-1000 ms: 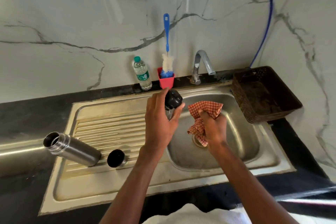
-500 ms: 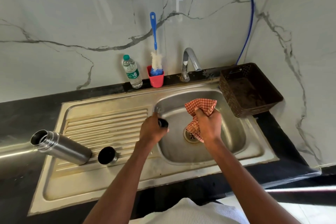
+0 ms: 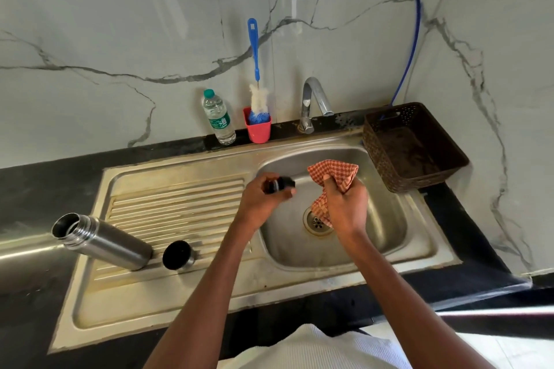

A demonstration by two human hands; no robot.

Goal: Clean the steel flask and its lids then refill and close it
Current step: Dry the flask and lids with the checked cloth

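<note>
The scene is seen from a single head-worn view, looking forward and steeply down from above the sink [image 3: 344, 252]. The sink is framed near the centre at close range, with the wall behind it and both forearms entering from below.

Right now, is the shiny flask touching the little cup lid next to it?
Apart. The head view shows a thin strip of the sink's draining board between the steel flask and the cup lid.
</note>
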